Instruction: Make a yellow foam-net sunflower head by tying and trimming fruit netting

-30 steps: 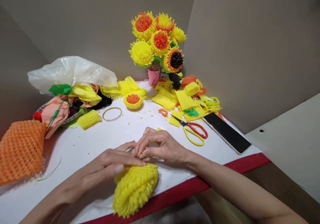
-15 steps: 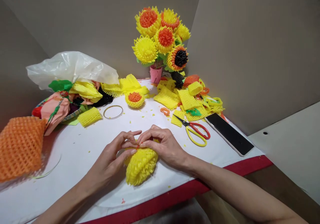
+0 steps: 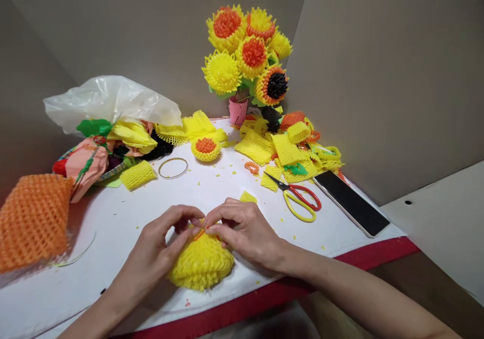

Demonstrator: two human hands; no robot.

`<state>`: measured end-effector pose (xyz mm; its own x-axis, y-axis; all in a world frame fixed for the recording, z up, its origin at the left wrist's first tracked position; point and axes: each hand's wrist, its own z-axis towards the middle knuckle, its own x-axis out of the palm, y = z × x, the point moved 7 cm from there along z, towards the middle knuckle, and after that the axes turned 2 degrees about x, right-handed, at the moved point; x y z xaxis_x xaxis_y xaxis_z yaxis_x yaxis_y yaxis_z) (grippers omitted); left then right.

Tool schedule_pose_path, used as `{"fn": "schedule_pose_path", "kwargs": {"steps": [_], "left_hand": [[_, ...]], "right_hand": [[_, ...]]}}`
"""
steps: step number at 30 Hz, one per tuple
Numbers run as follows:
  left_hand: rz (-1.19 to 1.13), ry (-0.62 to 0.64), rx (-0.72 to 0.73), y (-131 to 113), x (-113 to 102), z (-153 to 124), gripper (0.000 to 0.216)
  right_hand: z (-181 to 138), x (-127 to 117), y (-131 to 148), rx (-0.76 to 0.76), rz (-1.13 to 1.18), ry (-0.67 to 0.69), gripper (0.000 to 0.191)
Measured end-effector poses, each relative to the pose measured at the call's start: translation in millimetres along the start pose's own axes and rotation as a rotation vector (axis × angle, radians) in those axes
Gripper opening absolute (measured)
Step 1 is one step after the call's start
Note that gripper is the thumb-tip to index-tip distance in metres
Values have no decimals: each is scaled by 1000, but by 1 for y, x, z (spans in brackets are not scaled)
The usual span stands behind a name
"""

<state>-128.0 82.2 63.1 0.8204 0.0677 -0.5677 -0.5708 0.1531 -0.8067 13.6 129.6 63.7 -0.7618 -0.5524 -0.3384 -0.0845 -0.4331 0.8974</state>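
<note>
My left hand (image 3: 159, 246) and my right hand (image 3: 244, 230) meet over a bunched yellow foam net piece (image 3: 200, 266) that rests on the white table (image 3: 124, 218) near its front edge. Both hands pinch the top of the foam piece with thumb and fingertips. A thin red-orange band (image 3: 199, 234) shows between the fingertips. The foam's fringed folds bulge out below my hands.
Red-and-yellow scissors (image 3: 298, 198) and a black phone (image 3: 351, 202) lie to the right. Behind stand a pink cup of foam flowers (image 3: 247, 59), yellow foam scraps (image 3: 282, 150), a small finished flower (image 3: 206, 148), a ring (image 3: 173, 167), an orange net (image 3: 32, 220) and a plastic bag (image 3: 109, 105).
The foam piece went from hanging over the table edge to resting flat on the table, and both hands shifted slightly with it, still pinching its top.
</note>
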Motion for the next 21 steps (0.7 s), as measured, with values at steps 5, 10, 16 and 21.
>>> {"fn": "schedule_pose_path", "kwargs": {"steps": [5,10,16,21], "left_hand": [[-69,20,-73,-2,7,-7,16],[-18,62,-105,0,5,-5,21],[30,17,-75,-1,2,-8,19],[24,-118,-32,-1,2,-14,11]], "right_hand": [[-4,5,-15,165,123,9,11],[-5,8,-11,153,156,17,10],[-2,8,-12,145,316,30,10],[-2,7,-15,158,390,-2,12]]}}
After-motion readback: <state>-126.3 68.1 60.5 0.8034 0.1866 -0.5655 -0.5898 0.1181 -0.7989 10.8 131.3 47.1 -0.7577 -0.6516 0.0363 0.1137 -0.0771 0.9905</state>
